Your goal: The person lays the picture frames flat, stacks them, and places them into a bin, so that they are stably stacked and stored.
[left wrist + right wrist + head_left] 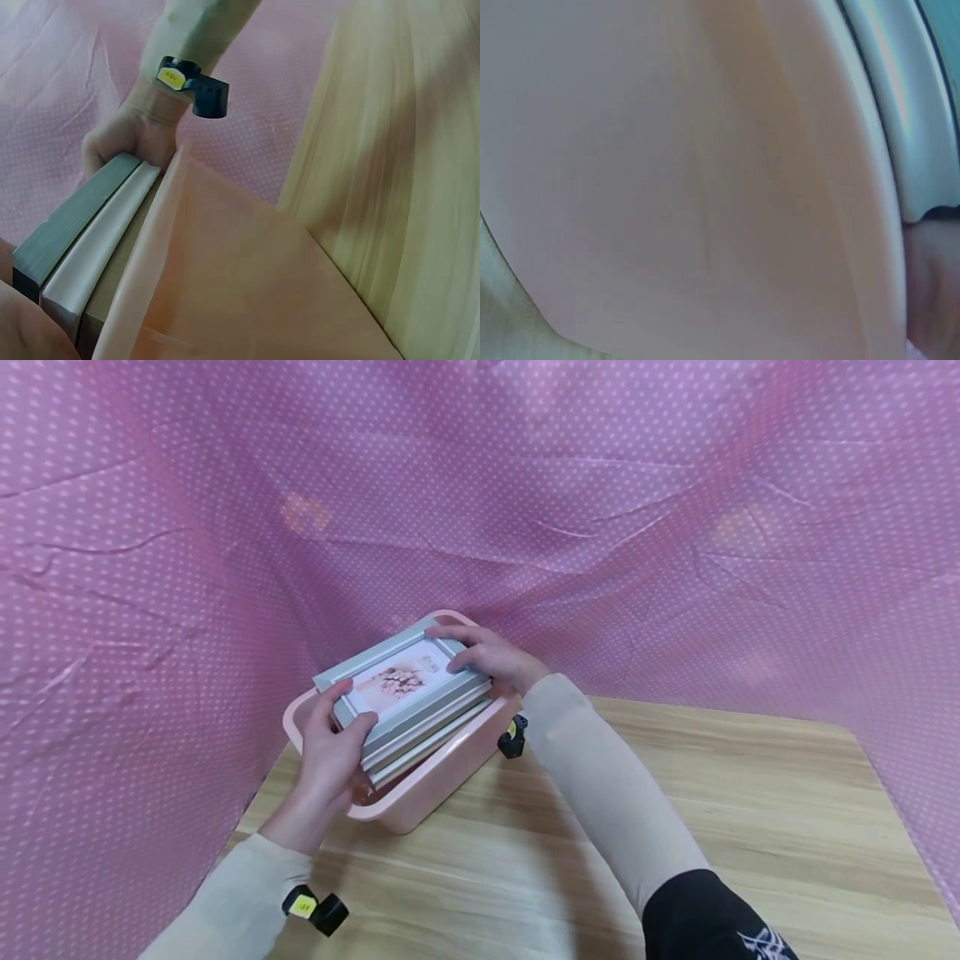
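Note:
A light blue-grey picture frame (431,692) with a pink flower print lies tilted on top of a stack of frames in a pink plastic basin (442,785). My left hand (330,739) grips its near-left end, thumb on the front border. The far-right end is held by my right hand (491,656), its fingers over the top border. Under it, a white frame (105,240) and further frame edges show in the left wrist view. In the right wrist view the basin wall (705,180) hides most of the stack.
The basin stands on a wooden table (720,802), near its back left. Pink polka-dot cloth (480,502) hangs behind and on both sides. A camera is strapped to each wrist.

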Demonstrator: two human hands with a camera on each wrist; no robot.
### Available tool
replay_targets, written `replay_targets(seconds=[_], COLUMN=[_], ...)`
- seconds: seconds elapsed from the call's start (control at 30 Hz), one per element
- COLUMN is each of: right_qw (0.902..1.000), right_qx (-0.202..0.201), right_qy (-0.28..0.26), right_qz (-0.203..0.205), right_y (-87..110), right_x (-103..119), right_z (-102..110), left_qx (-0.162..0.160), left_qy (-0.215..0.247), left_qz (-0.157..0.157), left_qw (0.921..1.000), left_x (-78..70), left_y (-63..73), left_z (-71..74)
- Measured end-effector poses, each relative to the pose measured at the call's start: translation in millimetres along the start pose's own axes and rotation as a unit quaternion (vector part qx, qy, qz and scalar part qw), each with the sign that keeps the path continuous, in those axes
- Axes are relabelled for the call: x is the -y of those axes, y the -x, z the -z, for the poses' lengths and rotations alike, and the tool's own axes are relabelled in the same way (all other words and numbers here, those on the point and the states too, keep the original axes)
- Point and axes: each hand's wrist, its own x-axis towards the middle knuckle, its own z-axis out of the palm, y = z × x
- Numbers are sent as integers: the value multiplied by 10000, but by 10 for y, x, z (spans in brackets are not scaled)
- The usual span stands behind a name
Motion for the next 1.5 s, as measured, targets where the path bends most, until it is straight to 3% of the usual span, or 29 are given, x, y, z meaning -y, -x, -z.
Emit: replay_targets(seconds=[0.27, 0.53, 0.77, 0.93, 1.5], right_qw=[9997, 9981, 9977, 9971, 9916], right_qx=[-127, -212, 199, 366, 255], right_qy=[108, 2, 263, 446, 530], right_qz=[-163, -572, -589, -503, -1149], right_y=[-32, -93, -157, -199, -305], right_x=[-10, -48, -76, -81, -100], right_z=[22, 19, -2, -4, 1], left_qx=[-53, -297, -358, -354, -88], left_qy=[208, -107, -13, -50, -19], left_qz=[90, 109, 321, 422, 617], left_qw=[9997, 9994, 9988, 9985, 9981], left_x=[1, 36, 72, 78, 105], left_y=[-64, -110, -144, -173, -297], left_z=[-98, -156, -155, -157, -183])
